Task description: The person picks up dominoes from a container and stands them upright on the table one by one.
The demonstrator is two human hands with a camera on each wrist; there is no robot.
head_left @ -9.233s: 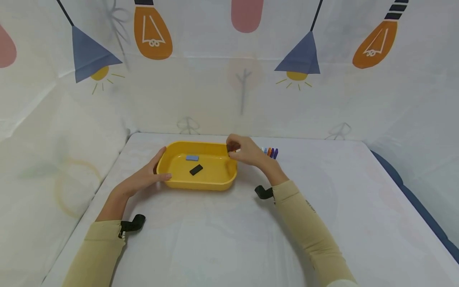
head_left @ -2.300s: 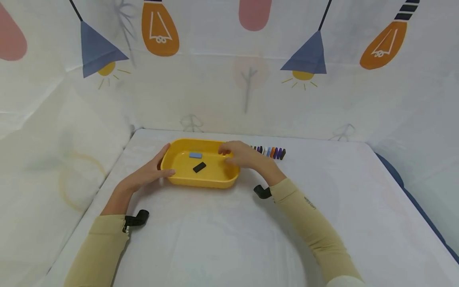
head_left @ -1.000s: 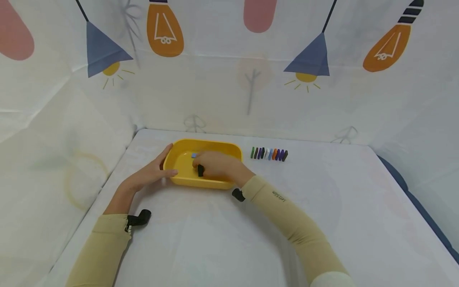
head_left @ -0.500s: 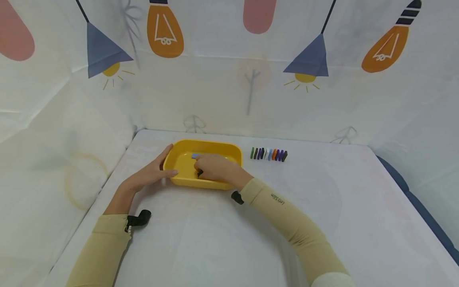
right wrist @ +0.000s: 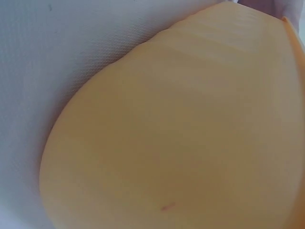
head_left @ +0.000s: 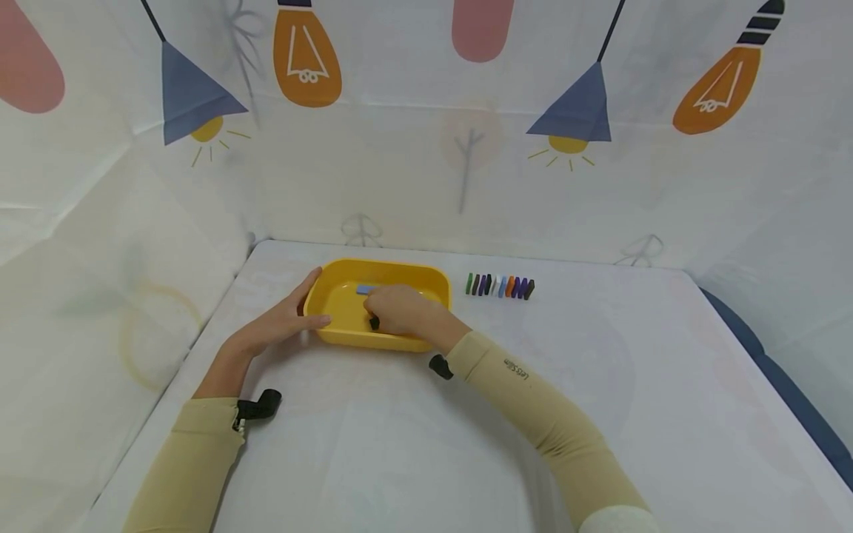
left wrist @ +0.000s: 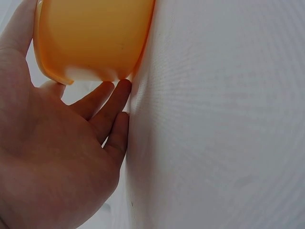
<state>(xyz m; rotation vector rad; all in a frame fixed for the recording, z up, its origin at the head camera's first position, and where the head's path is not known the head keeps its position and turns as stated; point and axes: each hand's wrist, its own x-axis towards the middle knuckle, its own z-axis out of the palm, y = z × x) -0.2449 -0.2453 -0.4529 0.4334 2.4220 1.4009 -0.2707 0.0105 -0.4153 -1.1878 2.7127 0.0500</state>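
Observation:
In the head view my left hand grips the left end of a yellow tray, its thumb at the front rim. The left wrist view shows that hand's fingertips against the tray's outer wall. My right hand reaches down inside the tray and pinches a small black domino, mostly covered by the fingers. Just behind that hand a blue domino lies flat on the tray floor. Tray wall fills most of the right wrist view, hiding the right hand.
To the right of the tray, a row of several upright dominoes in mixed colours stands on the white-covered table. A printed white curtain hangs behind the table. Black wrist cameras stick out from both sleeves.
My right hand has moved left from the tray's right end to the black domino and now pinches it. A dark domino has appeared at the row's right end since the oldest frame.

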